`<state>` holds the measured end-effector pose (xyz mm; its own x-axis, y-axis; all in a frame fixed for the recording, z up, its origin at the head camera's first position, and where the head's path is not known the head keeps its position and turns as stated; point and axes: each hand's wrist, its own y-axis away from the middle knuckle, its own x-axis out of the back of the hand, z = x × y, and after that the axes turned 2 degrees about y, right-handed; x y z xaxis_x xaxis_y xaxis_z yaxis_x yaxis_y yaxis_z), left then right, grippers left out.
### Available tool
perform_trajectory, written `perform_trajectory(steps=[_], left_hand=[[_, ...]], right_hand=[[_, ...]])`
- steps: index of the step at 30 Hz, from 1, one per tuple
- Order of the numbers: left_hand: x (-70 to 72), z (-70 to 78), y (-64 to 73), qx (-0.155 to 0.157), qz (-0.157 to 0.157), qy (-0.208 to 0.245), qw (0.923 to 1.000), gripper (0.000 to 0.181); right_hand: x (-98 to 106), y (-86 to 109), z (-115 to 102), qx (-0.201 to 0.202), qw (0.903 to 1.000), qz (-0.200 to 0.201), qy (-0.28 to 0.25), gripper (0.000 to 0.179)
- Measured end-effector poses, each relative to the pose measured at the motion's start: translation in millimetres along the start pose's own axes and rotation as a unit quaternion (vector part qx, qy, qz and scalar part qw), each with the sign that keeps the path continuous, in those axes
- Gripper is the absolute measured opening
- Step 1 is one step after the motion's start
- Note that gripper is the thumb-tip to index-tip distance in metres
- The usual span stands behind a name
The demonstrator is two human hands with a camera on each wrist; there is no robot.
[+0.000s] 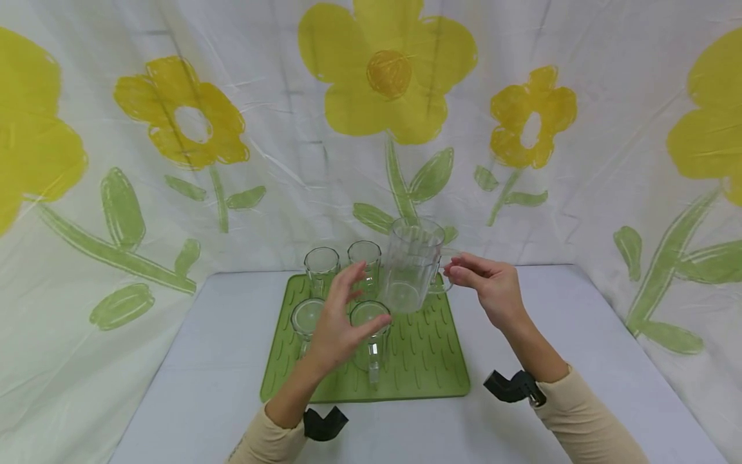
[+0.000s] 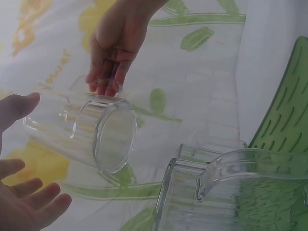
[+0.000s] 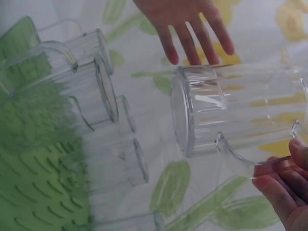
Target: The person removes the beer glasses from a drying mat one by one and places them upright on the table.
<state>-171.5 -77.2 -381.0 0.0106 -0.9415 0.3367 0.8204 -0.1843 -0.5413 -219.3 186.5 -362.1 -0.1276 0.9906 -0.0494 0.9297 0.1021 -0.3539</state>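
My right hand [image 1: 493, 287] grips the handle of a clear pitcher [image 1: 408, 267], holding it upright above the back of a green drying mat [image 1: 417, 367]. My left hand [image 1: 339, 328] is raised over the front mugs, fingers spread and thumb apart, holding nothing. In the left wrist view, its fingers [image 2: 45, 204] stand a little apart from the pitcher [image 2: 77, 130]. Several clear glass mugs stand on the mat: one back left [image 1: 321, 261], one back centre [image 1: 365, 251], one front left [image 1: 306, 316], partly behind my left hand, and one front centre [image 1: 371, 316] with its handle toward me.
The mat lies on a white table [image 1: 214, 380]. A white curtain [image 1: 278, 187] with yellow flowers hangs close behind the table and along both sides. Each wrist carries a black camera mount, one on the left [image 1: 324, 424] and one on the right [image 1: 513, 386].
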Motion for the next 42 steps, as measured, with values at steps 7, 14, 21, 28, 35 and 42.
perform_trajectory(steps=[7,14,21,28,35,42], left_hand=[[10.6,0.9,1.9,0.011,-0.017,-0.039,0.999,0.089],[23.4,-0.5,6.9,0.014,-0.018,-0.075,0.9969,0.092],[38.4,-4.6,13.0,0.03,0.001,-0.095,0.995,0.094],[53.8,-16.1,21.4,0.046,0.001,-0.096,0.9943,0.095],[67.5,-24.7,33.6,0.07,0.001,-0.101,0.9924,0.097],[81.0,-36.6,44.9,0.096,-0.004,-0.111,0.9892,0.1]], right_hand=[[8.8,-2.8,1.3,0.014,0.9998,0.012,0.0,0.03],[13.5,-5.4,-0.6,0.024,0.9992,0.033,0.002,0.028],[19.0,-8.5,-0.2,0.025,0.9981,0.054,0.014,0.026],[26.6,-9.8,-0.1,0.032,0.9962,0.079,0.017,0.022],[33.0,-11.4,1.9,0.039,0.9945,0.095,0.021,0.033],[40.6,-13.4,4.2,0.046,0.9923,0.114,0.018,0.045]])
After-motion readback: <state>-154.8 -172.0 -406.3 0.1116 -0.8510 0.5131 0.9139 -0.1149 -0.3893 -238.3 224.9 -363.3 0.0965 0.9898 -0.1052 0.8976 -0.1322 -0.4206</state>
